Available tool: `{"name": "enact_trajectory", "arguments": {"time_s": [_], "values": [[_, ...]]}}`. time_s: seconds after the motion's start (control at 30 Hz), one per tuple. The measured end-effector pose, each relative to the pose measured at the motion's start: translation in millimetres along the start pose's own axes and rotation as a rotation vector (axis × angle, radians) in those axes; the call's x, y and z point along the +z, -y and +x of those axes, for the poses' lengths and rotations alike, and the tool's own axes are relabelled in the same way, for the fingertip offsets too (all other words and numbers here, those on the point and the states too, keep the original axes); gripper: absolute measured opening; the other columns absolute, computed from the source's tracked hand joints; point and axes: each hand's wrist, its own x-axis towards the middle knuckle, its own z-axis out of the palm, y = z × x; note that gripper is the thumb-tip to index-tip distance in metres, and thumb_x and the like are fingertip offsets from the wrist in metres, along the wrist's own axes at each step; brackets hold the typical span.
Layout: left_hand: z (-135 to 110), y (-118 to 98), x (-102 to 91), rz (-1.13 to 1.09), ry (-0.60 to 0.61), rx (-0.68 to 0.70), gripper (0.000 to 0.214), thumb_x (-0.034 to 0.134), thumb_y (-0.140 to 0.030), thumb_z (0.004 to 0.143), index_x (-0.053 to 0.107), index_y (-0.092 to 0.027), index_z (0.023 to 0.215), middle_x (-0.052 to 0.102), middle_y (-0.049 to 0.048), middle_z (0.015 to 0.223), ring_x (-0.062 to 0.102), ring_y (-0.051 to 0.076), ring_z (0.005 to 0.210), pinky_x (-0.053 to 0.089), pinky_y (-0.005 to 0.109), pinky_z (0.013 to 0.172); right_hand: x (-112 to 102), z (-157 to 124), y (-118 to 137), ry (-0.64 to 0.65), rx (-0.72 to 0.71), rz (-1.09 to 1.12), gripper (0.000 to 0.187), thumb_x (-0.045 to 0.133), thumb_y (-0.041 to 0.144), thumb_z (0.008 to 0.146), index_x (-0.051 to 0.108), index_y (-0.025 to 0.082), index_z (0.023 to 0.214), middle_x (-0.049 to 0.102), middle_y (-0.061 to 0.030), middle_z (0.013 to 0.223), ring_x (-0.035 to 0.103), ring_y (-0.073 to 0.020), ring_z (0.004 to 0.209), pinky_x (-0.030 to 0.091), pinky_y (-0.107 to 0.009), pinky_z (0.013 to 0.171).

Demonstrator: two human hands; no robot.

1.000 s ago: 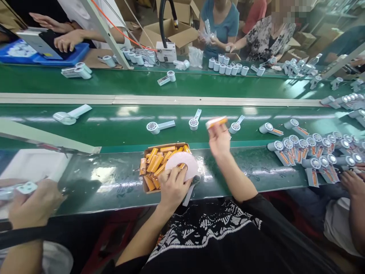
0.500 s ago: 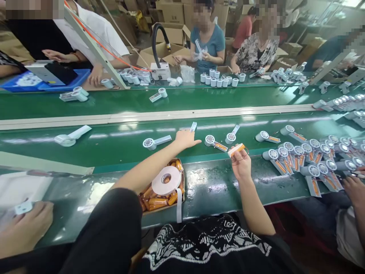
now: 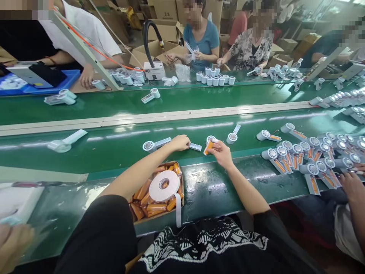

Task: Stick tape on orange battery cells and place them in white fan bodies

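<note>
My left hand (image 3: 180, 142) is closed round a white fan part (image 3: 195, 146) on the green belt (image 3: 119, 150); only the part's flat handle sticks out to the right of the fingers. My right hand (image 3: 221, 152) pinches an orange battery (image 3: 209, 146) with a white end, just right of that handle and touching another white fan part (image 3: 211, 139). A cardboard box of orange batteries (image 3: 155, 203) sits near my body, with a roll of white tape (image 3: 164, 185) lying on top.
More white fan parts lie on the belt: one at left (image 3: 155, 144), one at right (image 3: 232, 135), several with batteries at far right (image 3: 308, 152). A co-worker's hand (image 3: 352, 184) is at right, another (image 3: 11, 239) at bottom left. People work across the far belt.
My left hand closed on the fan part and drew it nearer. My right hand carried the orange battery left, down to the belt beside it. The view shifted slightly.
</note>
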Motion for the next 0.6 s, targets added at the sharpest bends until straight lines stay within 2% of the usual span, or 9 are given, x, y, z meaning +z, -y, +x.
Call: {"name": "enact_trajectory", "arguments": {"time_s": [0.1, 0.17, 0.33, 0.47, 0.6], "values": [[3, 3, -4.0, -0.043, -0.012, 0.032, 0.012, 0.072, -0.033, 0.089, 0.081, -0.028, 0.094, 0.080, 0.0039, 0.116, 0.063, 0.028, 0.131, 0.049, 0.029, 0.102, 27, 38, -10, 0.150, -0.091, -0.334, 0.042, 0.082, 0.037, 0.081, 0.075, 0.021, 0.119, 0.081, -0.0035, 0.096, 0.076, -0.0229, 0.089, 0.061, -0.038, 0.092], [5, 3, -5.3, -0.065, -0.032, 0.038, 0.014, 0.071, -0.034, 0.090, 0.081, -0.028, 0.098, 0.080, 0.0041, 0.117, 0.067, 0.027, 0.123, 0.049, 0.028, 0.097, 32, 50, -16, 0.221, -0.150, -0.497, 0.038, 0.077, 0.033, 0.087, 0.074, 0.019, 0.123, 0.082, -0.0066, 0.100, 0.076, -0.0223, 0.087, 0.059, -0.034, 0.086], [10, -4, -3.4, -0.105, -0.103, 0.050, 0.022, 0.063, -0.028, 0.097, 0.079, -0.023, 0.110, 0.077, 0.0103, 0.120, 0.071, 0.027, 0.110, 0.051, 0.030, 0.092, 20, 52, -26, 0.322, -0.240, -0.931, 0.025, 0.067, 0.032, 0.101, 0.073, 0.018, 0.121, 0.082, -0.0090, 0.101, 0.074, -0.0219, 0.088, 0.051, -0.028, 0.079], [5, -17, -6.3, -0.104, -0.146, 0.036, 0.023, 0.058, -0.023, 0.103, 0.076, -0.019, 0.117, 0.075, 0.0118, 0.120, 0.073, 0.024, 0.103, 0.055, 0.033, 0.089, 16, 52, -15, 0.471, -0.293, -1.147, 0.021, 0.060, 0.025, 0.105, 0.073, 0.019, 0.119, 0.082, -0.0123, 0.110, 0.075, -0.0229, 0.096, 0.047, -0.027, 0.079], [-13, -28, -17.2, -0.070, -0.241, -0.031, 0.029, 0.065, -0.040, 0.107, 0.071, -0.018, 0.124, 0.072, 0.0090, 0.125, 0.071, 0.021, 0.106, 0.060, 0.039, 0.095, 20, 56, -3, 0.553, -0.328, -1.235, 0.021, 0.060, 0.022, 0.102, 0.073, 0.019, 0.118, 0.082, -0.0123, 0.097, 0.076, -0.0252, 0.083, 0.045, -0.028, 0.070]]}}
